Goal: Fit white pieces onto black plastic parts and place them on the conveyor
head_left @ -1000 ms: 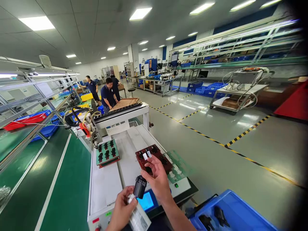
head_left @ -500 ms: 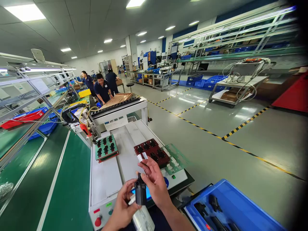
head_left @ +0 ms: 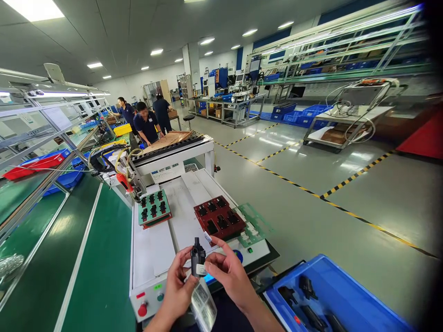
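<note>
Our left hand (head_left: 178,289) pinches the black part (head_left: 198,252) roughly upright above a pale sheet (head_left: 205,306). Our right hand (head_left: 230,273) meets a white label (head_left: 200,269) against the part's side; whether it pinches that label, we cannot tell. We do best to steady the part, press evenly and guard the second label (head_left: 207,236) at our right fingertip. Beyond that hand lies the red-brown tray (head_left: 217,214).

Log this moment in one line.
left hand: holds black part | right hand: white label on index finger, second label at black part | ahead: green fixture, dark-red fixture | right side: blue bin
</note>
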### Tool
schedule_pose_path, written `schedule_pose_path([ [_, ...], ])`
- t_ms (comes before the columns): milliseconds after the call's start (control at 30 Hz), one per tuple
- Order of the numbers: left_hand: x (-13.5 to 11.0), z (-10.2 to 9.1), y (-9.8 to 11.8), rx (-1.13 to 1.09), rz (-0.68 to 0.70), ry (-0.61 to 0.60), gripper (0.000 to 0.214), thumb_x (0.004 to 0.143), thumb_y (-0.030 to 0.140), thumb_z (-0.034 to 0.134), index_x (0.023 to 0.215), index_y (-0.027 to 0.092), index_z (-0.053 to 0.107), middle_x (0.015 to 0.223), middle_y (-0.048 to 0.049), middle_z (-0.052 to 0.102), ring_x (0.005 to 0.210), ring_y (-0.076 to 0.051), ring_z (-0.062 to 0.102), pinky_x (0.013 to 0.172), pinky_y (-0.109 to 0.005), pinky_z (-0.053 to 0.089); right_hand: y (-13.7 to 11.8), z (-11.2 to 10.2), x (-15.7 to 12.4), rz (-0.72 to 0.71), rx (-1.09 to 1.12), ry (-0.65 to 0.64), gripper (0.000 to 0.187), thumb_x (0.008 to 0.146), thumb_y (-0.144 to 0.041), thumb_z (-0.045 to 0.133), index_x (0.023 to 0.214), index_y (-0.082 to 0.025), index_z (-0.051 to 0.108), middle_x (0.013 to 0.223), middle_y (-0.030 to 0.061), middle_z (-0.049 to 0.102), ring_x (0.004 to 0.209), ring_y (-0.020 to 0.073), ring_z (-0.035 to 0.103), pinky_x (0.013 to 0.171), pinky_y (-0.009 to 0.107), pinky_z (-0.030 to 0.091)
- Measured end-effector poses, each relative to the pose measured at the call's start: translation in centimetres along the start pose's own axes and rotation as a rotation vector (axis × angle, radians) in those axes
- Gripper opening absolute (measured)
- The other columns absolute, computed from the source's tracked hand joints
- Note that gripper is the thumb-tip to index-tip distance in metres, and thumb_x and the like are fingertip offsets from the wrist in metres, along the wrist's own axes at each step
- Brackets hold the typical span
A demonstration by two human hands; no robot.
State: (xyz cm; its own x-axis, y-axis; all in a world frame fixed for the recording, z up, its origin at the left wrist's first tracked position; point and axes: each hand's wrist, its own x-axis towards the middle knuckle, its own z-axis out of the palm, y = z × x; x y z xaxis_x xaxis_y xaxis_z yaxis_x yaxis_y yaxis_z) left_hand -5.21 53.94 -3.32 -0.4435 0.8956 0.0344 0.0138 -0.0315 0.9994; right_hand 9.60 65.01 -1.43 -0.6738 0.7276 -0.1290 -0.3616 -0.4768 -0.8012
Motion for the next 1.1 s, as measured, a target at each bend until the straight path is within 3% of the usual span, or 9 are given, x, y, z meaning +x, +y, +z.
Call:
schedule_pose_path([
  [200, 0.1, -0.1, -0.1, 0.095, -0.036, -0.030, 0.056, 0.093, 0.039, 0.075, 0.143, 0.026, 0.054, 0.134, -0.0116, 0.062, 0.080, -0.013, 0.062, 0.071, -0.024, 0.050, 0.7, -1.0, 0.6, 0.029, -0.120, -0.040, 0.086, 0.082, -0.043, 0.086, 0.147, -0.020, 0.035, 0.078, -0.0022, 0.067, 0.066, 0.0157, 0.052, 0.066, 0.029, 0.035],
  [833, -0.1, 0.3, 0.0, 0.152, -0.054, 0.048, 0.062, 0.087, 0.048, 0.079, 0.141, 0.024, 0.060, 0.131, -0.0140, 0.064, 0.069, -0.011, 0.054, 0.068, -0.025, 0.051, 0.7, -1.0, 0.5, -0.012, -0.243, -0.019, 0.084, 0.086, -0.041, 0.079, 0.149, -0.017, 0.030, 0.080, -0.0015, 0.068, 0.065, 0.0151, 0.049, 0.065, 0.029, 0.037],
  [933, 0.0, 0.5, 0.2, 0.151, -0.030, 0.074, 0.065, 0.083, 0.051, 0.081, 0.139, 0.022, 0.063, 0.126, -0.0151, 0.067, 0.081, -0.019, 0.062, 0.069, -0.027, 0.053, 0.8, -0.6, -0.2, -0.089, -0.346, 0.028, 0.077, 0.091, -0.039, 0.074, 0.150, -0.019, 0.029, 0.081, -0.0022, 0.067, 0.063, 0.0147, 0.049, 0.063, 0.029, 0.040],
  [1000, 0.1, 0.6, 0.2, 0.127, -0.023, 0.086, 0.068, 0.079, 0.052, 0.084, 0.136, 0.020, 0.065, 0.122, -0.0158, 0.068, 0.087, -0.024, 0.065, 0.067, -0.028, 0.053, 1.4, -0.4, -0.7, -0.214, -0.452, 0.061, 0.069, 0.096, -0.036, 0.069, 0.151, -0.023, 0.029, 0.083, -0.0027, 0.066, 0.060, 0.0136, 0.047, 0.060, 0.028, 0.041],
  [1100, 0.4, 0.9, -0.1, 0.054, -0.033, 0.049, 0.071, 0.077, 0.054, 0.086, 0.136, 0.020, 0.064, 0.122, -0.0147, 0.068, 0.074, -0.019, 0.063, 0.062, -0.026, 0.050, 2.4, -0.3, -1.3, -0.441, -0.607, 0.072, 0.058, 0.103, -0.030, 0.061, 0.151, -0.029, 0.030, 0.086, -0.0027, 0.067, 0.056, 0.0126, 0.047, 0.054, 0.026, 0.041],
])
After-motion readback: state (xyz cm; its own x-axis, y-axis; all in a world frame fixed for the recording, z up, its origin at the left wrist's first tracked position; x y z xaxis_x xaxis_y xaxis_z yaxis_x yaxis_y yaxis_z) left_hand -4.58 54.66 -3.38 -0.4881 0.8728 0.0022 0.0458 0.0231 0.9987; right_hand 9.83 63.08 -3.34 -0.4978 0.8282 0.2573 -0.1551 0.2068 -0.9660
